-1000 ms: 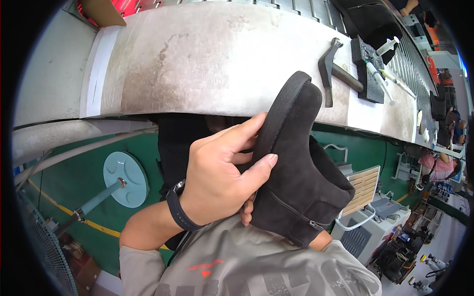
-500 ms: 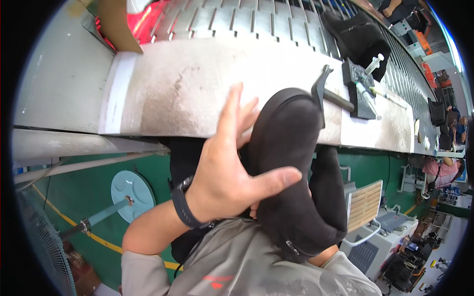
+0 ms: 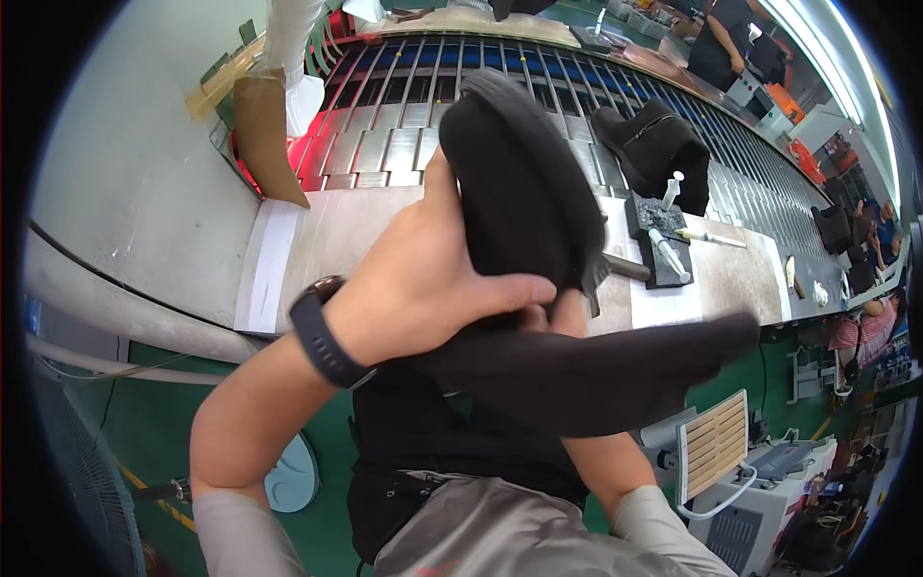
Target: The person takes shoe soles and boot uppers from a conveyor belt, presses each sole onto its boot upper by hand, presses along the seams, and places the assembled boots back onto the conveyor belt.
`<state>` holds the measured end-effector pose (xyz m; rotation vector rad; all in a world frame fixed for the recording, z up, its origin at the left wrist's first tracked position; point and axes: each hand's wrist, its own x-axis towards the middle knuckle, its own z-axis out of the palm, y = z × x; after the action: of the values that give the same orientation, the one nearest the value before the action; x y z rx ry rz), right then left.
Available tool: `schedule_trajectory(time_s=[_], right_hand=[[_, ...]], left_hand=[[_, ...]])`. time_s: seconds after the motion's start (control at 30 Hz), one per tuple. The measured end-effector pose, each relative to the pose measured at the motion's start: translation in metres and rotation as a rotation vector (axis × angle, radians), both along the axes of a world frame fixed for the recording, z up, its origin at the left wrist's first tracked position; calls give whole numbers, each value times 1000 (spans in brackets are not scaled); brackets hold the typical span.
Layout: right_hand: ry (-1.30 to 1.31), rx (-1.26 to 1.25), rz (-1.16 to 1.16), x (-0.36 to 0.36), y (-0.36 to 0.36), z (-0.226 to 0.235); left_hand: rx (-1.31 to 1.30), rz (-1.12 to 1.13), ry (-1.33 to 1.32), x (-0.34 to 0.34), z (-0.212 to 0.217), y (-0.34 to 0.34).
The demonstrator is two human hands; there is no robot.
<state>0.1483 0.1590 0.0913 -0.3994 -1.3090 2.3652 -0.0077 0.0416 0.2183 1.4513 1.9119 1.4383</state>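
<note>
A black suede ankle boot (image 3: pixel 538 250) fills the centre of the frame, toe pointing up toward the slatted conveyor (image 3: pixel 404 115), its soft shaft flopping out to the right (matte, nap-textured, no visible sole). The left hand (image 3: pixel 423 279), a dark watch (image 3: pixel 322 332) on its wrist, grasps the boot's side, thumb across it. The right hand (image 3: pixel 567 313) is mostly hidden behind the boot; its grip cannot be told. Another black boot (image 3: pixel 654 144) stands upper right.
</note>
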Motion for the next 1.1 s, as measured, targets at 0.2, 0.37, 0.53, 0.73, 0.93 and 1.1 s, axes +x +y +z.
schedule_trajectory(time_s=[0.2, 0.37, 0.53, 0.73, 0.93, 1.1], right_hand=[[-429, 1540, -132, -9, 25, 33], [-62, 1488, -424, -14, 66, 119], [44, 1353, -282, -65, 73, 143], [-38, 1185, -69, -79, 86, 155], [-124, 1482, -195, -81, 66, 153], [-329, 1754, -245, -83, 56, 151]], left_hand=[[35, 278, 89, -29, -53, 28], [-31, 368, 294, -18, -56, 45], [-56, 374, 232, -14, -54, 43], [-75, 378, 234, -21, -57, 44], [-85, 378, 219, -26, -61, 45], [-78, 350, 187, -37, -64, 46]])
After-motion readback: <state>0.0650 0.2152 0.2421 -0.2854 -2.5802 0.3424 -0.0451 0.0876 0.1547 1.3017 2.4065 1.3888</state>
